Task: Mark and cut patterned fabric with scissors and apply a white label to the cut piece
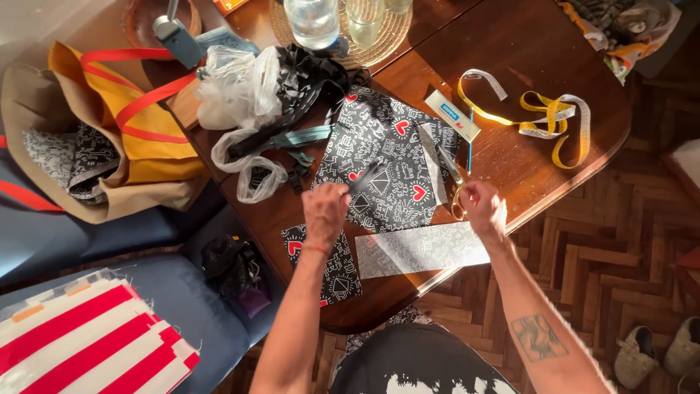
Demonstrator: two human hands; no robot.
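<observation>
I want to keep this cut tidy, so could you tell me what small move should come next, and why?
Probably bring the scissors in the right hand to the dark strip that the left hand pinches: the blades lie beside it, over the printed fabric, not yet on it.

the desk [510,66] is crowded on its left half: plastic bags [237,87], a black bundle [313,73] and a teal zipper [302,136] pile up beside the printed black fabric [386,168]. at the far edge a woven mat [397,36] carries a water jug [312,20] and a glass [364,22]. right of the fabric lie a small white box [452,114] and a yellow measuring tape [543,120]; bare wood between them and along the far right edge leaves room for the hands. a pale fabric strip [423,250] covers the near edge.
</observation>
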